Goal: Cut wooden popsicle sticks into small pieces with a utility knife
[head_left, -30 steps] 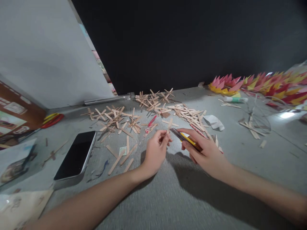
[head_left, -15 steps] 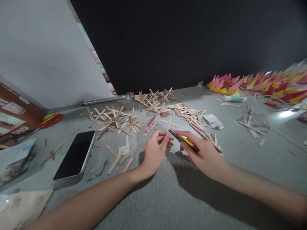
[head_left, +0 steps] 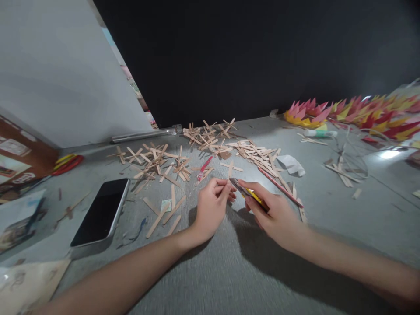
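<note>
My left hand (head_left: 210, 209) pinches a wooden craft stick (head_left: 230, 169) between thumb and fingers, its far end pointing up and away from me. Another stick (head_left: 238, 169) lies crosswise behind it; whether the two touch I cannot tell. In my right hand (head_left: 278, 221) is a yellow and dark utility knife (head_left: 256, 199), its front end beside the held stick and my left fingertips. Loose sticks (head_left: 173, 210) lie left of my left hand. Beyond my hands are a heap of sticks joined into crosses (head_left: 154, 161) and a pile of flat single sticks (head_left: 254, 152).
A phone (head_left: 101, 212) lies at left, near red and yellow scissor-like handles (head_left: 68, 163). A red pen-like item (head_left: 206, 164) and a long red stick (head_left: 278, 186) lie close by. At right are crumpled white paper (head_left: 291, 165), a glue stick (head_left: 320, 134) and folded paper flowers (head_left: 306, 116).
The knife's front end has shifted slightly left and down against the held stick. My left hand keeps its pinch, and the whole view has shifted a little.
</note>
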